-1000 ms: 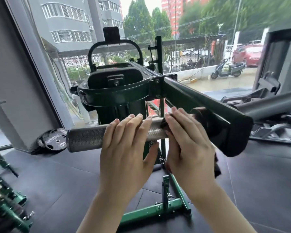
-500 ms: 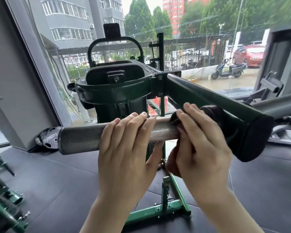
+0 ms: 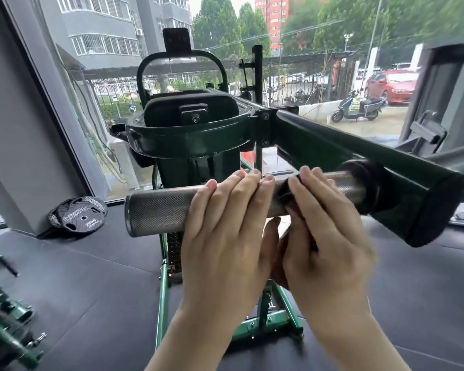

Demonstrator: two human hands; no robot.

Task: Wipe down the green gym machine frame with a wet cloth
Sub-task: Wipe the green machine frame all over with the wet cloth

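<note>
Gripping a knurled silver metal sleeve (image 3: 166, 214) that juts sideways from the dark green gym machine frame (image 3: 332, 148), the left hand (image 3: 225, 236) lies over its middle with the fingers (image 3: 248, 183) curled across the top and the thumb underneath. Just beside it, the right hand (image 3: 327, 236) clamps a dark cloth (image 3: 285, 191) around the same sleeve; its fingers wrap over the cloth, which shows only as a bunched dark fold between the two hands and below the bar. At the sleeve's right end sits a black collar (image 3: 364, 180) against the green arm, which ends in a black padded cap (image 3: 434, 210). On the dark rubber floor (image 3: 91, 277) to the left lie black weight plates (image 3: 78, 214); one reads "20KG", with blurred brand lettering I cannot make out.
</note>
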